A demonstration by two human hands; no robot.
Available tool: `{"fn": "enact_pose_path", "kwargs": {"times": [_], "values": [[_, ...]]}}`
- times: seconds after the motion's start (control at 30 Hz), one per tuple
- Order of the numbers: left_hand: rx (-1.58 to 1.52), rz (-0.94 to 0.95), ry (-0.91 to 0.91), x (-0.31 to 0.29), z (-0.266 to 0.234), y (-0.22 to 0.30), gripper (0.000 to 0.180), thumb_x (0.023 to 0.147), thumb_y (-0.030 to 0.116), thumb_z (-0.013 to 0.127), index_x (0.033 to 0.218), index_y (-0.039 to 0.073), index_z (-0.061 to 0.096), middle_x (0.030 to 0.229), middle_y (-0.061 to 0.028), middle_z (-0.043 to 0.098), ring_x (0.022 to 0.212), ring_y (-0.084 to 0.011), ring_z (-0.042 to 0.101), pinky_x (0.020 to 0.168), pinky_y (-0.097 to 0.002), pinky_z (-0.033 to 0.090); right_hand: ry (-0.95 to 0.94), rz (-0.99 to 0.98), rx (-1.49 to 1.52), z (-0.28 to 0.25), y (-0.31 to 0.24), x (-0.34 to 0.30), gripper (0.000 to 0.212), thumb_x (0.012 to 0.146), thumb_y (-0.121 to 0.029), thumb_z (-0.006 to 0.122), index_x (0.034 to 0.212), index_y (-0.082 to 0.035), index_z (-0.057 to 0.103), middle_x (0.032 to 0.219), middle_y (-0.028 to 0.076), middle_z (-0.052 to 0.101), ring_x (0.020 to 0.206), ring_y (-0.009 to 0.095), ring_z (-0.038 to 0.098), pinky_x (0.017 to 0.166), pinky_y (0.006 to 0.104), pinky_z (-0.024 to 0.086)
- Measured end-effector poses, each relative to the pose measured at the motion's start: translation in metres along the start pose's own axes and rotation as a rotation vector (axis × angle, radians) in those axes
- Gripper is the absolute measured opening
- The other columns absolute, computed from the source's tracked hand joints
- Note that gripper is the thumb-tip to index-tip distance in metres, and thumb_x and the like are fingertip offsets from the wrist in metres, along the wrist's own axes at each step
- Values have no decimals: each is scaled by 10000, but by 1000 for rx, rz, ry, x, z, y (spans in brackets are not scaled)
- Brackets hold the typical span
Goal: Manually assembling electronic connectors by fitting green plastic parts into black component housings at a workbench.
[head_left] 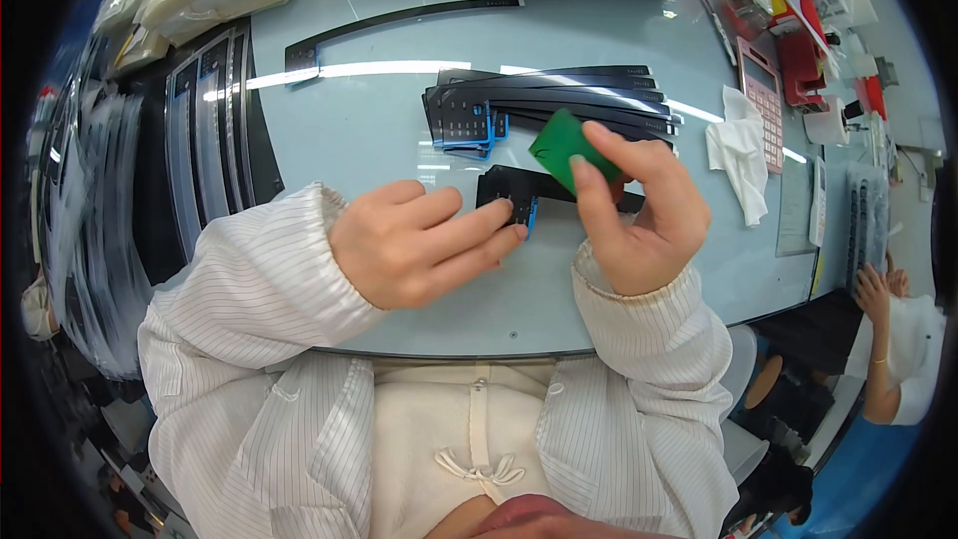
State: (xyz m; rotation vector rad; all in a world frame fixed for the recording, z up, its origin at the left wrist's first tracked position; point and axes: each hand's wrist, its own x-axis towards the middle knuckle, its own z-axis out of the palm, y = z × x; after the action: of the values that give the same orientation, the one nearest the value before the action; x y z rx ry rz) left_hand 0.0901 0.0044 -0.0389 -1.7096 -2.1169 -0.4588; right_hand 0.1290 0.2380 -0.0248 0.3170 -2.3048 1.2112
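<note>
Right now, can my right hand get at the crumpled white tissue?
Probably yes: the tissue lies ahead and to the right of your right hand, with only tabletop between them, though that hand is holding a green piece.

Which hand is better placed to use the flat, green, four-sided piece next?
Probably the right hand: it pinches the green piece near a long black strip; the left hand touches that strip's blue-edged end.

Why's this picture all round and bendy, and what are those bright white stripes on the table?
Head view: the fisheye lens seems to bend straight edges, with darkness at the rim; head view: the stripes look like lamp reflections on the shiny table, crossing the stacked black strips too; head view: left hand and right hand look fairly sharp.
</note>
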Motion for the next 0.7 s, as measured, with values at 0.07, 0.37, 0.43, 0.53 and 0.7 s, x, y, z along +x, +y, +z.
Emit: {"fn": "enact_pose_path", "kwargs": {"times": [0.07,0.37,0.43,0.53,0.7], "values": [[-14,-27,-9,-1,3,4,304,751,126,708,1043,49,746,1120,-74,692,703,-122,562,510,-249,415,-79,-55,-5,3,1,0,329,789,110,747,1109,36,725,788,71,668,627,99,561,544,219,439],[-35,-76,14,-1,6,4,282,750,108,709,1021,45,758,1141,-69,700,689,-129,547,512,-261,409,-174,-70,-27,12,1,0,351,795,93,772,1134,12,729,830,81,683,644,105,590,563,215,470],[-32,-70,19,0,7,5,273,754,107,711,1015,41,758,1127,-67,704,684,-128,544,513,-263,408,-184,-88,-19,13,1,0,350,793,96,774,1130,12,730,832,86,683,647,113,604,561,220,486],[-29,-78,27,0,8,6,272,755,105,715,1013,34,759,1097,-58,707,672,-125,538,510,-266,403,-192,-152,-44,17,2,-1,348,788,106,774,1121,13,733,831,92,679,651,134,629,556,233,514],[-38,-82,8,1,7,6,275,748,103,714,1010,34,760,1024,-41,698,646,-119,527,506,-272,406,-197,-217,-69,20,2,0,349,773,127,768,1103,15,738,819,96,669,647,161,644,547,256,532]]}}
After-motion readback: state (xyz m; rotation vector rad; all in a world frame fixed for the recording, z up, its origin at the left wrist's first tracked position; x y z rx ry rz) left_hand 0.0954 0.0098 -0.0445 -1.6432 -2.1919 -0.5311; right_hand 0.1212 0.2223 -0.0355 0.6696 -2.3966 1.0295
